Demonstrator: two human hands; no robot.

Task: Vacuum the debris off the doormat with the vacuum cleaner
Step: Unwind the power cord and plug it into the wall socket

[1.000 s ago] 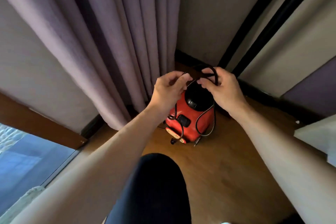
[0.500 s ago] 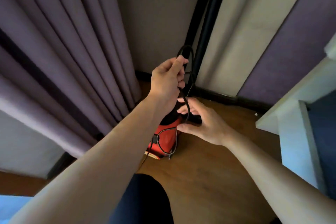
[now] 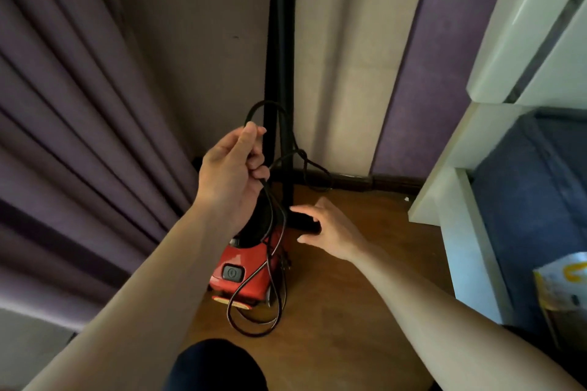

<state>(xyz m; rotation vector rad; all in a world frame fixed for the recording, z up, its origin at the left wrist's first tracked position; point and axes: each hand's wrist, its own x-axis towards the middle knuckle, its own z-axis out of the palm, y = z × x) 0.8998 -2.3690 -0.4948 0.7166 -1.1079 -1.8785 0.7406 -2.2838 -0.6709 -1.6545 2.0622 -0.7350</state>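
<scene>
A small red vacuum cleaner (image 3: pixel 246 273) with a black top stands on the wooden floor in the corner. Its black power cord (image 3: pixel 270 263) hangs in loops over the body and down onto the floor. My left hand (image 3: pixel 233 173) is raised above the vacuum and grips the cord, a loop arching above the fingers. My right hand (image 3: pixel 330 227) hovers lower, to the right of the vacuum, fingers spread and holding nothing. No doormat is in view.
Purple curtains (image 3: pixel 79 136) hang at the left. A black vertical post (image 3: pixel 281 73) rises behind the vacuum. White furniture (image 3: pixel 460 200) with a blue surface stands at the right, a yellow-and-white bag (image 3: pixel 562 282) beside it. My dark-clad knee (image 3: pixel 216 365) is at the bottom.
My left hand has lifted the cord higher. My right hand has let go of the cord and moved off to the right, fingers now spread. The view swung right.
</scene>
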